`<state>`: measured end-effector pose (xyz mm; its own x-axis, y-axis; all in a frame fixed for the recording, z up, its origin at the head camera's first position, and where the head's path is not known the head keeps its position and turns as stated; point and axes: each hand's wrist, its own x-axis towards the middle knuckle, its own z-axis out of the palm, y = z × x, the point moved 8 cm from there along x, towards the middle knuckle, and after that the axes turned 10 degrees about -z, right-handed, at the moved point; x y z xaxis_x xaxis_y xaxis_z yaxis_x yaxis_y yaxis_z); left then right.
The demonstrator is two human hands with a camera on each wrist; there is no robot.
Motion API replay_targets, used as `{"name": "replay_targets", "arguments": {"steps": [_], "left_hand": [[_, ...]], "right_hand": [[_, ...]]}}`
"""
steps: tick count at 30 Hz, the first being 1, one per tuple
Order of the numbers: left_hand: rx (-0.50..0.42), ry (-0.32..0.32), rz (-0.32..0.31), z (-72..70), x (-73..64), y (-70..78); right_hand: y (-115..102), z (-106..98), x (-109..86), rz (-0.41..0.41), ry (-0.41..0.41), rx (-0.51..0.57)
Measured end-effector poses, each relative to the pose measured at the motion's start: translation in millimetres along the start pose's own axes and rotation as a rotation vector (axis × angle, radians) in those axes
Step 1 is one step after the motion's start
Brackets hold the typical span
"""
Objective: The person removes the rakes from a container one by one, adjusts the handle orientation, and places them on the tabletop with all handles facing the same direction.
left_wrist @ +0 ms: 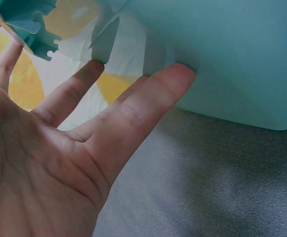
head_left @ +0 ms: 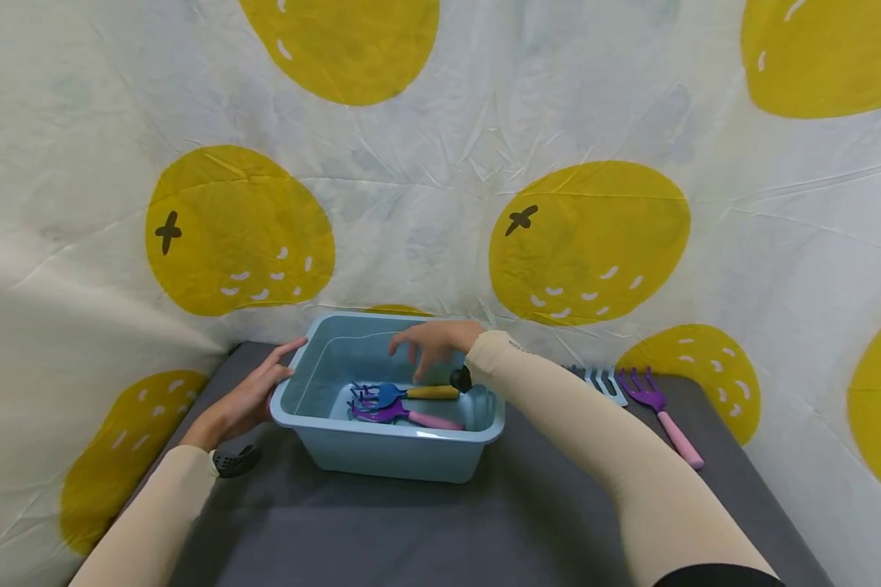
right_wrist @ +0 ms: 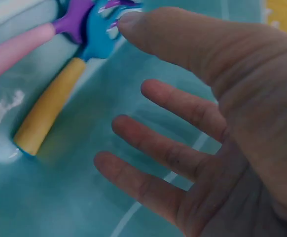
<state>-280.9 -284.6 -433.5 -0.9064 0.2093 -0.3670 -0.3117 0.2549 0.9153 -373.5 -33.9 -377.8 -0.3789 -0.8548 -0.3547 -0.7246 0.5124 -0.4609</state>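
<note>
A light blue plastic bin (head_left: 389, 448) stands on the grey table. Inside it lie a blue toy garden rake with a yellow handle (head_left: 431, 393) and a purple one with a pink handle (head_left: 435, 421), their prongs overlapping. My left hand (head_left: 253, 394) touches the bin's left side, fingers straight and spread; in the left wrist view the fingertips (left_wrist: 180, 76) are against its wall. Above the bin's inside hangs my right hand (head_left: 436, 342) with loosely bent fingers and nothing in them. In the right wrist view its thumb overlaps the blue rake's prongs (right_wrist: 101, 34).
On the table at the right lie another purple rake with a pink handle (head_left: 655, 399) and a light blue rake (head_left: 606, 385), partly hidden by my right sleeve. A white cloth with yellow fruit prints (head_left: 411, 220) hangs close behind the bin.
</note>
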Motion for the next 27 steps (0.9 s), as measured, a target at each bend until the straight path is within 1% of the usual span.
{"name": "replay_targets", "arguments": {"steps": [4, 8, 12, 15, 18, 20, 22, 27], "left_hand": [[-0.005, 0.002, -0.003, -0.9, 0.6, -1.4], [0.002, -0.002, 0.009, -2.0, 0.5, -2.0], [0.001, -0.003, 0.022, -2.6, 1.1, -1.9], [-0.003, -0.011, 0.033, -1.3, 0.9, -0.4], [-0.008, -0.024, 0.041, 0.6, 0.4, 0.0], [-0.010, -0.020, 0.036, 0.8, 0.3, -0.9], [-0.009, -0.016, 0.035, 0.6, 0.2, -1.6], [-0.003, -0.002, 0.030, -1.1, -0.2, -2.9]], "right_hand": [[13, 18, 11.7, 0.068, -0.041, -0.089], [22, 35, 19.6, 0.135, -0.078, -0.117], [29, 44, 26.1, 0.184, -0.085, -0.172], [33, 49, 30.1, 0.201, -0.087, -0.226], [35, 52, 33.1, 0.197, -0.094, -0.268], [36, 54, 34.6, 0.189, -0.098, -0.291], [38, 55, 34.8, 0.209, -0.086, -0.280], [44, 59, 31.4, 0.299, -0.028, -0.180]]}}
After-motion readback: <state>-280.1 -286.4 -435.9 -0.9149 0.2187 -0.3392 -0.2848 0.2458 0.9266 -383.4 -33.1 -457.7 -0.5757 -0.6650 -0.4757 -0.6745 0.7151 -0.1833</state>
